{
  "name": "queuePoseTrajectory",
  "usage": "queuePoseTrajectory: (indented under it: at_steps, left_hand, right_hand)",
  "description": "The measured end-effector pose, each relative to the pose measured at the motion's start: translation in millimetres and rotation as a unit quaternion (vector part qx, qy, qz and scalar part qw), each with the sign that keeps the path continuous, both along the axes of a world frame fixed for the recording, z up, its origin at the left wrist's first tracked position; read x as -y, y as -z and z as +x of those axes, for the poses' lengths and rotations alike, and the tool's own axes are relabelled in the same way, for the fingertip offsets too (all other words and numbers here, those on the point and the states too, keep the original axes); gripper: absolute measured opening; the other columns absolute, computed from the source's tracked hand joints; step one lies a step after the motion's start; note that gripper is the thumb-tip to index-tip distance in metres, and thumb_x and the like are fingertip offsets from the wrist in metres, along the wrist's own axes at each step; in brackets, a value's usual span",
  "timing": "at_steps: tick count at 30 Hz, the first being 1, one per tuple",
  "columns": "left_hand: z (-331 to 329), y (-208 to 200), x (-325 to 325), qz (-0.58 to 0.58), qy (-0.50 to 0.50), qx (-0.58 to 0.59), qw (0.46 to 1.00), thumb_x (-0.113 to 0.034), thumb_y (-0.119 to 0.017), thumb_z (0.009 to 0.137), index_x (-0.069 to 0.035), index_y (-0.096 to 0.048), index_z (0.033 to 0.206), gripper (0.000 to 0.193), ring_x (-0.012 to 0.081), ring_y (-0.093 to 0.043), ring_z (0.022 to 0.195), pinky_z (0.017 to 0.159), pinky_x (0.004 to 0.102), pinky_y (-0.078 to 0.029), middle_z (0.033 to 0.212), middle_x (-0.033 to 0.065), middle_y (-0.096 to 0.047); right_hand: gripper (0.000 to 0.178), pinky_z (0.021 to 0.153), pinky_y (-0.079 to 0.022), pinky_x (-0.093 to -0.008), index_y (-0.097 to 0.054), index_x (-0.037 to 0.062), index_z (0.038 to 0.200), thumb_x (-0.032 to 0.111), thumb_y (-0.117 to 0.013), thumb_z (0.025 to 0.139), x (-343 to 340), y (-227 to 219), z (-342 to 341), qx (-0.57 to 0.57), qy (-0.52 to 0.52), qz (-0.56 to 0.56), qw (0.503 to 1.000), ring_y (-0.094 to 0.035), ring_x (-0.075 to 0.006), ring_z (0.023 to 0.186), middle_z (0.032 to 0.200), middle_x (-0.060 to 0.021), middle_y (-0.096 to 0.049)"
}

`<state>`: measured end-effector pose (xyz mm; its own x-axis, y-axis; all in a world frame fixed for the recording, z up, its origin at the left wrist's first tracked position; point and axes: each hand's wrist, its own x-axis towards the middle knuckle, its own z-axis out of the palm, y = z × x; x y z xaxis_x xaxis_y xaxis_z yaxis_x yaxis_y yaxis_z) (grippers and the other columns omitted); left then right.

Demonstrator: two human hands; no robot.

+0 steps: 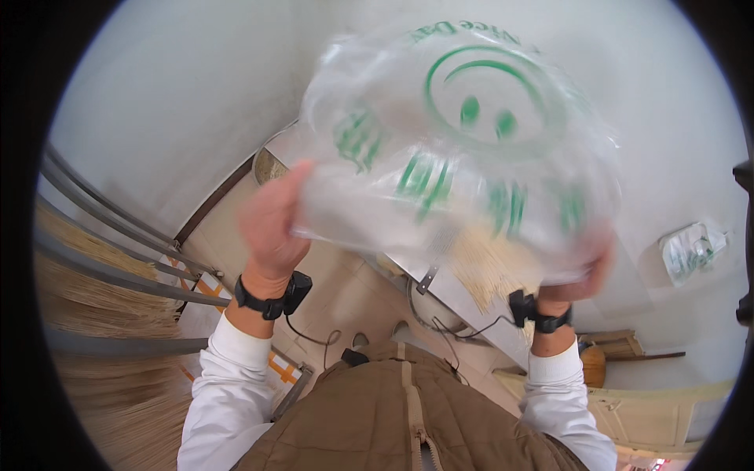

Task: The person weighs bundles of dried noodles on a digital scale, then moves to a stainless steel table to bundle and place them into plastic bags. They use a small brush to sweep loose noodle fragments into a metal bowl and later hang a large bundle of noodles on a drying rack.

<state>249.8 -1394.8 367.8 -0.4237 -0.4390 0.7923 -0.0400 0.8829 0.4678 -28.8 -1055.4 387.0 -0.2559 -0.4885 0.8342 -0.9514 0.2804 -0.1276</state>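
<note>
A clear plastic bag [377, 188] with green printing and a smiley face is puffed out in front of me, its print upside down. My left hand [275, 220] is closed on the bag's near left edge, with its fingers blurred. At the near right edge, my right hand [585, 259] also grips the bag, and its fingers are partly covered by the film. Below the bag, a bundle of thin pale noodle-like sticks [491, 271] lies on a light tabletop [462, 294]. The bag hides much of that table.
On the left, long tan strands [118, 314] hang over grey rails [129, 282]. Another clear bag [693, 253] hangs on the right wall. Wooden pieces [613, 344] and a cream cabinet [652, 412] stand at lower right. A round container [267, 167] sits beyond my left hand. Cables run from my wrist straps.
</note>
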Motion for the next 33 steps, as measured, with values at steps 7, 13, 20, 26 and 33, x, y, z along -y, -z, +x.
queuePoseTrajectory:
  at_steps: [7, 13, 20, 26, 33]
  left_hand:
    - [-12.0, 136.9, -5.7, 0.615, 0.229, 0.281, 0.700, -0.005, -0.064, 0.096, -0.004, -0.069, 0.104, 0.010, 0.0265, -0.071, 0.098, 0.089, 0.0455, -0.058, 0.101, 0.0072, -0.073]
    - [-75.9, 147.7, -21.5, 0.880, 0.323, 0.001, 0.347, -0.010, -0.061, 0.103, -0.001, -0.064, 0.112, 0.013, 0.0340, -0.069, 0.105, 0.101, 0.0526, -0.057, 0.107, 0.0151, -0.070]
    - [-182.7, 141.6, 30.8, 0.860, 0.461, -0.074, 0.207, -0.009, -0.057, 0.105, -0.005, -0.062, 0.105, 0.006, 0.0180, -0.065, 0.077, 0.071, 0.0354, -0.057, 0.087, 0.0047, -0.065]
    - [-279.7, 98.2, 55.9, 0.865, 0.306, 0.102, 0.383, -0.011, -0.062, 0.102, -0.010, -0.058, 0.100, 0.005, 0.0101, -0.048, 0.059, 0.054, 0.0247, -0.040, 0.077, -0.0035, -0.052]
    - [-457.9, 100.4, 51.7, 0.574, 0.364, 0.315, 0.662, -0.017, -0.071, 0.099, -0.014, -0.052, 0.092, 0.020, 0.0048, -0.040, 0.060, 0.052, 0.0242, -0.032, 0.075, -0.0079, -0.046]
  right_hand:
    - [0.022, 0.071, -0.057, -0.0362, -0.072, 0.0051, 0.111, 0.007, -0.054, 0.098, -32.8, 129.7, 24.2, 0.651, 0.082, 0.195, 0.729, -0.072, -0.0289, 0.081, 0.094, -0.0139, -0.076]
    - [0.021, 0.071, -0.059, -0.0347, -0.062, -0.0027, 0.118, 0.007, -0.048, 0.104, -38.2, 156.9, -14.0, 0.876, -0.022, -0.214, 0.432, -0.069, -0.0231, 0.082, 0.101, -0.0116, -0.070]
    - [0.019, 0.060, -0.052, -0.0270, -0.061, 0.0030, 0.101, 0.011, -0.044, 0.106, -26.6, 175.8, -113.6, 0.845, -0.112, -0.498, 0.157, -0.057, -0.0145, 0.063, 0.076, -0.0023, -0.058]
    - [0.039, 0.041, -0.023, -0.0276, -0.057, 0.0052, 0.090, 0.034, -0.040, 0.110, -28.4, 132.9, -173.3, 0.869, -0.163, -0.356, 0.302, -0.027, -0.0102, 0.043, 0.055, 0.0048, -0.027]
    - [0.052, 0.041, -0.020, -0.0256, -0.068, 0.0012, 0.112, 0.045, -0.039, 0.112, 4.9, 88.4, -250.7, 0.780, 0.048, -0.306, 0.543, -0.028, -0.0067, 0.044, 0.058, 0.0076, -0.031]
